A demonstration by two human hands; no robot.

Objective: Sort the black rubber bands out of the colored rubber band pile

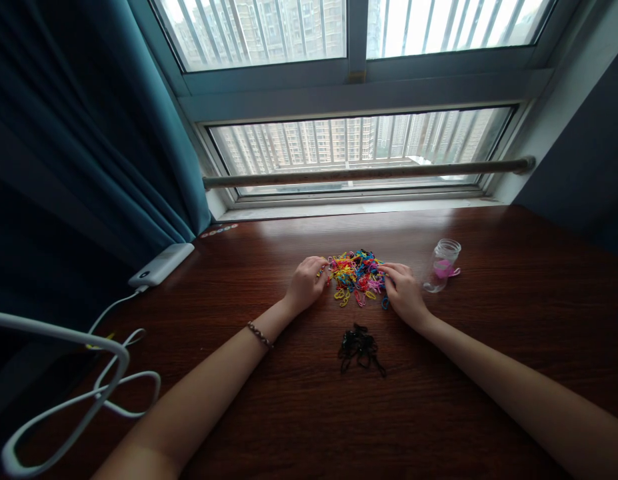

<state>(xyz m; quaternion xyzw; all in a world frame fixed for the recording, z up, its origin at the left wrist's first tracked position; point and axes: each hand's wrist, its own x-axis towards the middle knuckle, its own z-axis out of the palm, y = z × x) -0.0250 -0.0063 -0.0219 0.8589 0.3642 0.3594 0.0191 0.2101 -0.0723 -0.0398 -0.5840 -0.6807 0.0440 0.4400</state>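
Observation:
A heap of small multicoloured rubber bands [356, 272] lies on the table between my hands. At its left edge, my left hand [307, 283] has its fingers curled, with a few coloured bands showing at the fingertips. My right hand [407, 296] touches the heap from the right; its fingers reach forward over the edge and the thumb is apart from them. Closer to me sits a separate small tangle of black rubber bands [359, 349], touched by neither hand.
A clear jar [445, 257] with a pink ribbon stands right of my right hand. On the left are a white power bank [161, 265] and a looped white cable [119, 353]. A blue curtain [153, 147] hangs there. The window bar [369, 173] crosses behind the wooden table [269, 413].

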